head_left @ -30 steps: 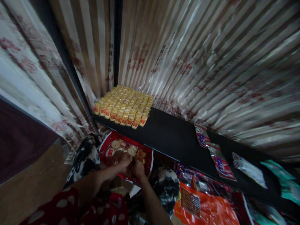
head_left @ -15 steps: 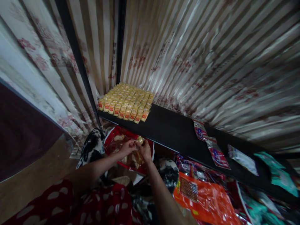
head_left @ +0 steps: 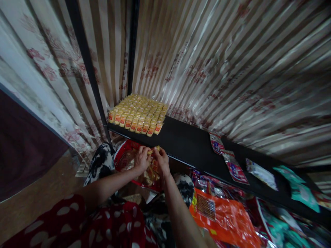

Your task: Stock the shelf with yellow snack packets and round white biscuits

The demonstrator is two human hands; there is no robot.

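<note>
My left hand (head_left: 142,159) and my right hand (head_left: 162,160) are raised side by side just below the edge of a black shelf (head_left: 188,144). Both have their fingers closed around small yellow snack packets (head_left: 153,150) held between them. Under the hands lies an open red bag (head_left: 134,165) with more of the same packets inside. On the shelf's left end stands a neat block of several rows of yellow packets (head_left: 138,113) with red labels.
Flat sachets (head_left: 234,167) and a teal packet (head_left: 297,187) lie along the shelf to the right. An orange bag (head_left: 219,217) and other wrapped goods sit below it. Striped corrugated walls close in behind. A black-and-white patterned cloth (head_left: 99,165) lies at left.
Both hands have risen out of the red bag toward the shelf edge, carrying yellow packets. The view has shifted slightly.
</note>
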